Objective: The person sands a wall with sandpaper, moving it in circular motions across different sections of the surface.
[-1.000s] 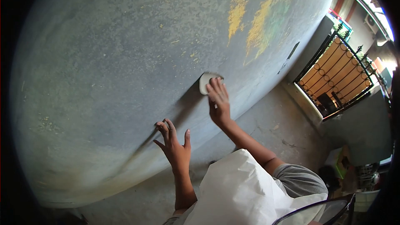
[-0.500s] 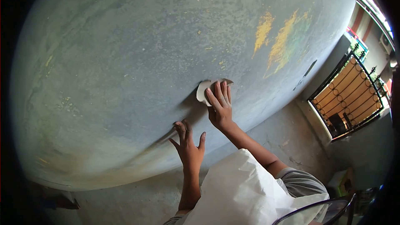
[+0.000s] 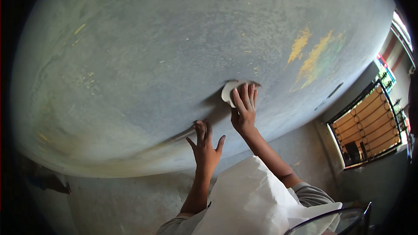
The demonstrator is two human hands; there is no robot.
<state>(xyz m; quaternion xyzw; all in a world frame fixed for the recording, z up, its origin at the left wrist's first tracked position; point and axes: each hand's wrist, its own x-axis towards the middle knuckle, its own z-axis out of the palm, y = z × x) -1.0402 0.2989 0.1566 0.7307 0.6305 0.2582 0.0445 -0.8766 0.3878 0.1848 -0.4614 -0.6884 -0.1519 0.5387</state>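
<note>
A large curved grey surface (image 3: 143,61) with yellow and greenish patches on its right part fills most of the view. My right hand (image 3: 245,111) presses a pale, thin, curled-edged sheet (image 3: 229,92) flat against it, right of centre. Lower and to the left, my left hand (image 3: 205,146) has its fingers spread, with the fingertips at the surface and nothing in them. Shadows from both hands fall on the grey surface.
White material (image 3: 250,196) covers the front of my body. A dark-rimmed clear lens (image 3: 326,222) shows at the bottom right. On the right is a window with a black metal grille (image 3: 368,124). Grey floor (image 3: 126,204) lies below the curved surface.
The view has shifted, so the patches and both hands appear farther right. Relative to the yellow patches, the right hand and sheet have moved slightly down and left. The left hand remains spread.
</note>
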